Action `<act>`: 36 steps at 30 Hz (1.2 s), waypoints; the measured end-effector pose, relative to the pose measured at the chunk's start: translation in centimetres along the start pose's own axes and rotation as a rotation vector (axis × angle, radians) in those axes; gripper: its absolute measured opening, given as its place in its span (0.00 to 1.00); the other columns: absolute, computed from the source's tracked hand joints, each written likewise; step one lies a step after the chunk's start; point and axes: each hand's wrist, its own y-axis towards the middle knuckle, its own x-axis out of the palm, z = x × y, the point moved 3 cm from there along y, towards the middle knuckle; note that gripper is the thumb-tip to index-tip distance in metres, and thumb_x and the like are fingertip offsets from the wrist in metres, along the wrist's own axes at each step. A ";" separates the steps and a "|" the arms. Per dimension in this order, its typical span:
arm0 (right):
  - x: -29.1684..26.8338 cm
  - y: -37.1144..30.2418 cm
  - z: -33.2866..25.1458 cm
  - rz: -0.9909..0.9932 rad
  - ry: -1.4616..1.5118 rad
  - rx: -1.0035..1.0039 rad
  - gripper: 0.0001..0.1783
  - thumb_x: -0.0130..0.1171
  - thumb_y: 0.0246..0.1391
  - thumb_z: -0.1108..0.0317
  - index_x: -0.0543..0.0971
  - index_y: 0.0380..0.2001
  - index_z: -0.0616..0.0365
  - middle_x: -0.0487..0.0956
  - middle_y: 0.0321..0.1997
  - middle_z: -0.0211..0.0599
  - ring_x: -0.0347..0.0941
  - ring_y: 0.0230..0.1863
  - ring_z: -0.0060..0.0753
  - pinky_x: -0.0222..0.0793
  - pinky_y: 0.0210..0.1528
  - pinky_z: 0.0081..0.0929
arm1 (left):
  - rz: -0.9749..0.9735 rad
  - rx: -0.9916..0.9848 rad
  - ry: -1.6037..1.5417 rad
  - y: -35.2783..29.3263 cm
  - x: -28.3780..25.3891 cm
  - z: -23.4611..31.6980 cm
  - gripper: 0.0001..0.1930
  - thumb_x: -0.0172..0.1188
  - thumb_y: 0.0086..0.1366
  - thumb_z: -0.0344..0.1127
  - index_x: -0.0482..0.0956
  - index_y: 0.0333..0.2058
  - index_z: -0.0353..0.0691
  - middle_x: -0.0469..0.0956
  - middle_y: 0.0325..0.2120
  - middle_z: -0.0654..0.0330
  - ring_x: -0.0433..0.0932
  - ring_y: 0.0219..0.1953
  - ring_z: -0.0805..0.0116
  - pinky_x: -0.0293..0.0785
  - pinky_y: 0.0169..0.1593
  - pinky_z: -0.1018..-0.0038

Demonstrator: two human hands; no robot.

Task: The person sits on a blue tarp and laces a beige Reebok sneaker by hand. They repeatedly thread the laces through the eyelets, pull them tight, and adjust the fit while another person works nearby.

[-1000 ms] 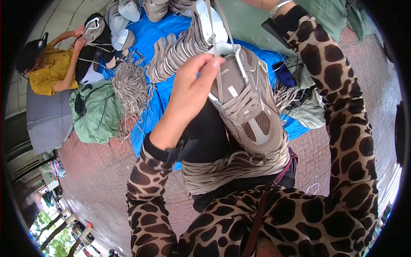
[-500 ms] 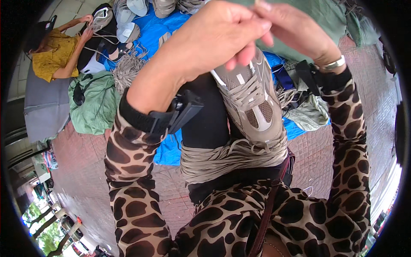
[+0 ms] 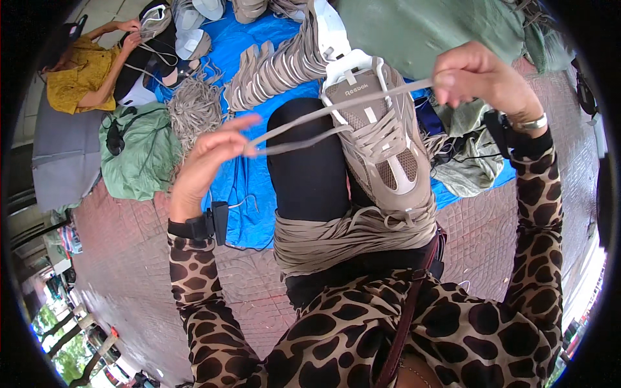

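Left hand (image 3: 210, 155) out past the left knee, right hand (image 3: 475, 81) higher on the other side, both grips closed on a flat beige fabric lace (image 3: 323, 114) that slants across above the tongue; a second strand runs from the left fingers to the shoe's left eyelet row. The grey-beige mesh-and-panel sneaker (image 3: 404, 152) lies on the right thigh, toe toward the person, by a thick beige lace bundle (image 3: 323, 249) draped over the lap. My judgement: an even, gentle pull suits best, lace untwisted, leg steady, since neither hand holds the shoe and a hard tug could tip it. Around: crumpled blue plastic sheet (image 3: 242, 213) on patterned red paving (image 3: 129, 239), curved row of packed beige sneakers (image 3: 278, 77), tangled lace heap (image 3: 194, 107). To the left, a co-worker in a yellow shirt (image 3: 81, 81) handles a similar shoe (image 3: 155, 22) near a green fabric sack (image 3: 139, 152).
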 end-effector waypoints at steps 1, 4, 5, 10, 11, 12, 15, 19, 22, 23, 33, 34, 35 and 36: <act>1.2 0.9 -1.0 -0.080 0.040 -0.058 0.16 0.56 0.65 0.63 0.80 0.26 0.61 0.77 0.22 0.25 0.69 0.20 0.12 0.64 0.23 0.12 | 0.136 -0.117 0.194 0.4 0.3 -0.1 0.14 0.61 0.66 0.38 0.82 0.43 0.34 0.77 0.48 0.49 0.71 0.56 0.61 0.64 0.61 0.65; 5.2 3.9 -4.1 -0.178 0.072 -0.091 0.15 0.55 0.65 0.64 0.79 0.26 0.62 0.75 0.19 0.25 0.69 0.19 0.12 0.63 0.22 0.13 | 0.504 0.327 0.231 2.5 3.9 3.6 0.25 0.61 0.67 0.40 0.70 0.59 0.36 0.73 0.54 0.49 0.69 0.58 0.61 0.65 0.60 0.67; 6.1 4.8 -5.1 -0.219 0.071 -0.091 0.15 0.55 0.64 0.65 0.79 0.26 0.62 0.75 0.18 0.25 0.69 0.19 0.12 0.63 0.22 0.13 | 0.529 0.394 -0.007 3.2 5.8 4.6 0.28 0.60 0.68 0.41 0.65 0.63 0.37 0.73 0.53 0.51 0.73 0.53 0.64 0.69 0.57 0.70; 5.0 5.9 -6.8 -0.180 -0.294 -0.019 0.13 0.54 0.63 0.67 0.79 0.27 0.62 0.72 0.15 0.25 0.68 0.17 0.14 0.62 0.20 0.16 | 0.270 0.084 -0.548 5.4 9.6 6.1 0.13 0.57 0.71 0.40 0.76 0.44 0.35 0.75 0.28 0.66 0.70 0.29 0.82 0.66 0.32 0.82; 4.5 5.9 -6.1 -0.185 -0.253 0.006 0.13 0.55 0.63 0.67 0.78 0.27 0.63 0.71 0.14 0.24 0.68 0.17 0.14 0.62 0.20 0.16 | 0.242 0.072 -0.546 5.6 9.6 5.9 0.11 0.58 0.70 0.39 0.79 0.39 0.35 0.75 0.25 0.68 0.69 0.28 0.83 0.65 0.30 0.82; 4.2 5.9 -5.1 -0.189 -0.209 0.034 0.12 0.55 0.63 0.67 0.78 0.27 0.63 0.70 0.14 0.24 0.67 0.16 0.15 0.62 0.20 0.16 | 0.207 0.066 -0.528 5.9 9.6 5.4 0.10 0.60 0.69 0.37 0.79 0.35 0.35 0.74 0.23 0.69 0.68 0.27 0.84 0.64 0.29 0.82; 4.1 5.7 -2.4 -0.039 -0.317 -0.196 0.08 0.57 0.59 0.68 0.77 0.29 0.61 0.73 0.26 0.32 0.73 0.30 0.25 0.68 0.32 0.25 | 0.164 0.019 -0.471 5.8 10.0 3.3 0.08 0.65 0.64 0.32 0.79 0.28 0.35 0.75 0.18 0.70 0.66 0.21 0.86 0.60 0.23 0.81; 5.8 4.1 0.5 0.092 -0.580 -0.410 0.09 0.66 0.50 0.71 0.75 0.29 0.58 0.72 0.45 0.36 0.74 0.37 0.39 0.70 0.40 0.32 | 0.230 0.038 -0.149 4.6 11.5 1.8 0.07 0.68 0.58 0.33 0.81 0.28 0.37 0.77 0.19 0.61 0.72 0.19 0.77 0.66 0.24 0.76; 6.1 3.4 1.9 0.094 -0.587 -0.359 0.11 0.68 0.46 0.73 0.74 0.28 0.58 0.69 0.50 0.33 0.75 0.39 0.40 0.71 0.41 0.34 | 0.223 0.144 0.215 3.7 12.6 2.1 0.09 0.70 0.58 0.33 0.82 0.33 0.37 0.82 0.26 0.60 0.78 0.24 0.74 0.72 0.29 0.75; 6.1 3.4 2.1 0.081 -0.534 -0.376 0.11 0.68 0.46 0.73 0.74 0.28 0.58 0.69 0.50 0.33 0.75 0.40 0.40 0.71 0.41 0.35 | 0.237 0.122 0.236 3.6 12.9 2.3 0.11 0.71 0.54 0.35 0.81 0.33 0.38 0.81 0.28 0.55 0.80 0.24 0.64 0.73 0.29 0.69; 6.4 3.9 3.0 0.137 -0.508 -0.428 0.11 0.66 0.45 0.73 0.71 0.24 0.59 0.70 0.47 0.32 0.74 0.37 0.38 0.71 0.40 0.32 | 0.232 0.050 0.536 3.2 13.6 3.9 0.10 0.69 0.55 0.35 0.78 0.30 0.37 0.79 0.24 0.53 0.79 0.25 0.53 0.72 0.28 0.61; 6.5 4.0 3.1 0.124 -0.479 -0.392 0.11 0.66 0.45 0.74 0.71 0.23 0.60 0.71 0.47 0.32 0.74 0.37 0.38 0.71 0.40 0.32 | 0.228 0.052 0.517 3.2 13.7 3.9 0.10 0.69 0.55 0.35 0.78 0.30 0.37 0.78 0.24 0.53 0.79 0.25 0.52 0.72 0.28 0.60; 6.6 4.0 3.2 0.121 -0.446 -0.348 0.11 0.66 0.45 0.74 0.71 0.23 0.60 0.71 0.46 0.33 0.74 0.37 0.38 0.71 0.40 0.32 | 0.229 0.058 0.493 3.2 13.7 3.8 0.10 0.69 0.56 0.35 0.78 0.30 0.37 0.78 0.24 0.52 0.79 0.25 0.51 0.72 0.28 0.60; 6.6 4.0 3.3 0.121 -0.412 -0.323 0.11 0.65 0.45 0.74 0.70 0.23 0.60 0.71 0.45 0.33 0.74 0.37 0.39 0.71 0.40 0.32 | 0.205 0.047 0.499 3.3 13.7 3.6 0.10 0.68 0.56 0.35 0.77 0.30 0.38 0.79 0.24 0.53 0.80 0.26 0.51 0.73 0.29 0.60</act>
